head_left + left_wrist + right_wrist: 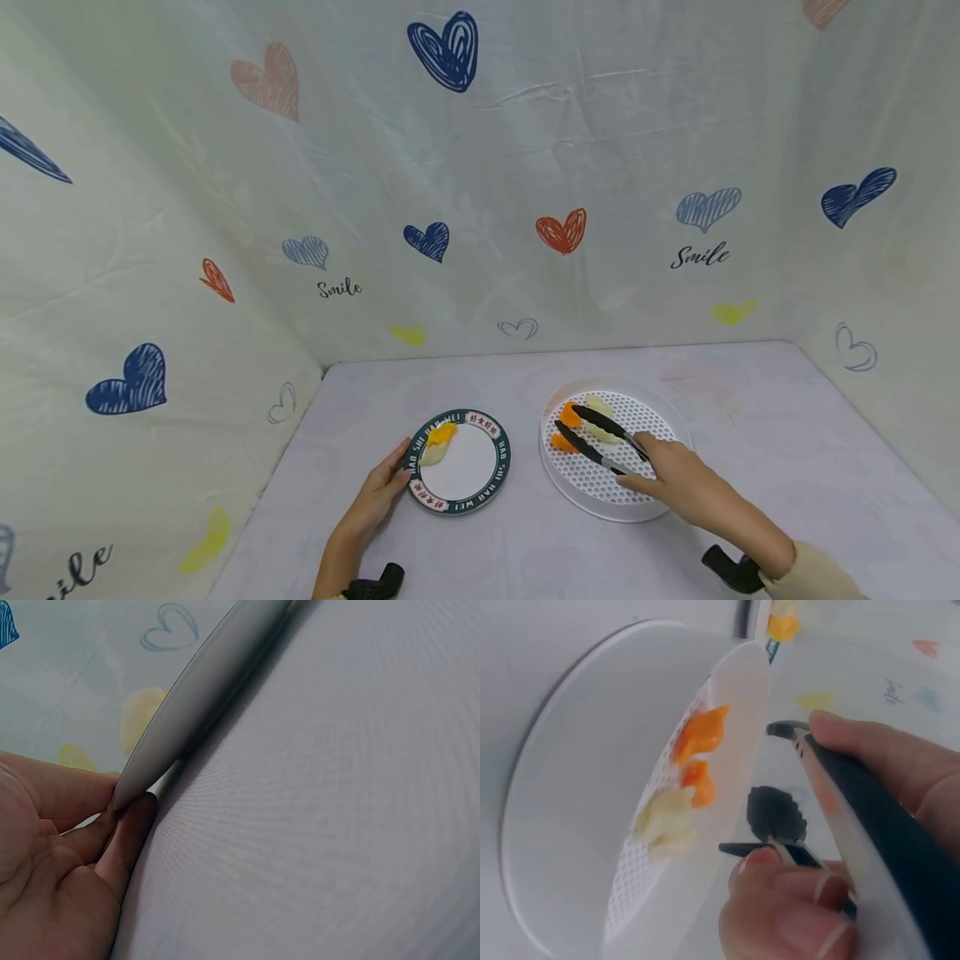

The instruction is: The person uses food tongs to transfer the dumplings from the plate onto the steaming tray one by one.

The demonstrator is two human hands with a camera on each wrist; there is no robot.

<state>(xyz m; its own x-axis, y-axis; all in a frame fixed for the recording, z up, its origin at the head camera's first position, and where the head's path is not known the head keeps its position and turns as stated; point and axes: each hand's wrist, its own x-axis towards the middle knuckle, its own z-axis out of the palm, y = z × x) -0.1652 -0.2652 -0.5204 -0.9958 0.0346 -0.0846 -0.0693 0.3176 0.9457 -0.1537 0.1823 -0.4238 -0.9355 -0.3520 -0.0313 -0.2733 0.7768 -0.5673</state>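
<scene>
Black bands [731, 571] sit at both wrists, close to the camera, with a pale sleeve [813, 575] at the right one. Farther in, the left hand [378, 492] has its grip on a round plate [461, 475], pinching the near-left edge between thumb and fingers; in the left wrist view, fingers reach under that edge. White in the middle, the plate has a dark green rim with lettering. Toward its left side lie a yellow piece [442, 434] and a pale piece [432, 455], seemingly touching.

To the right, with a gap of table [750, 433] between, stands a round white strainer tray [637, 417] with a holed base. Two orange pieces [571, 415] lie toward its left side, with pale lumps [600, 432] just beside them.

Above the tray, the right hand [675, 471] grips black-tipped tongs [581, 444], thumb on one arm and fingers on the other. The tongs stand wide, tips apart from each other and near the orange pieces; the right wrist view shows nothing between them.

Behind the table hangs a pale cloth [480, 150] printed with hearts and the word "Smile".
</scene>
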